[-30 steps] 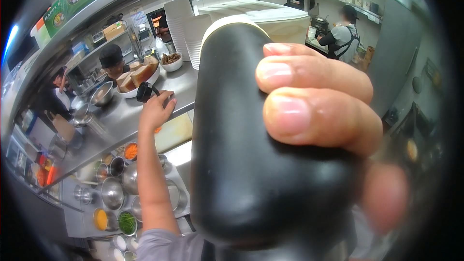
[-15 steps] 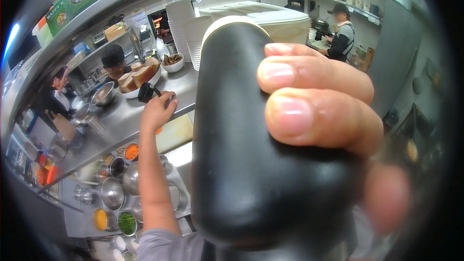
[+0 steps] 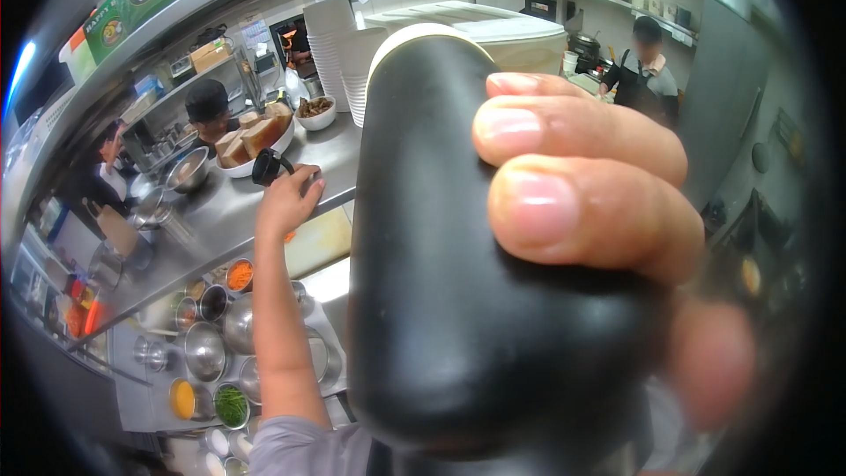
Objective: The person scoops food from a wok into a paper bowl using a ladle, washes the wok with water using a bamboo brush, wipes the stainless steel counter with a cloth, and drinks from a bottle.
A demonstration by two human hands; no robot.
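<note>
A big black bottle (image 3: 467, 238) with a pale rim at its upper end fills the middle of the head view, very close to the camera. My right hand (image 3: 590, 185) is wrapped round its right side; the lower fingers are blurred. Out to the left, my left hand (image 3: 291, 192) is closed on a black bottle cap (image 3: 268, 167) with a loop, above the steel counter (image 3: 339, 159). Just beyond the cap stands a white bowl (image 3: 245, 167) of bread chunks. The bottle hides much of the area in front of me.
Steel bowls (image 3: 205, 353) and tubs, with shredded carrot (image 3: 240, 275) and chopped greens (image 3: 231, 405), sit below the counter edge. A cutting board (image 3: 317, 242) lies beside my left forearm. Stacked white containers (image 3: 326, 53) stand behind. Co-workers (image 3: 208, 110) are across the counter and at the back right (image 3: 648, 70).
The bottle and my right hand have shifted very slightly. The co-worker at the back right has turned and moved a little to the right. My left hand stays put.
</note>
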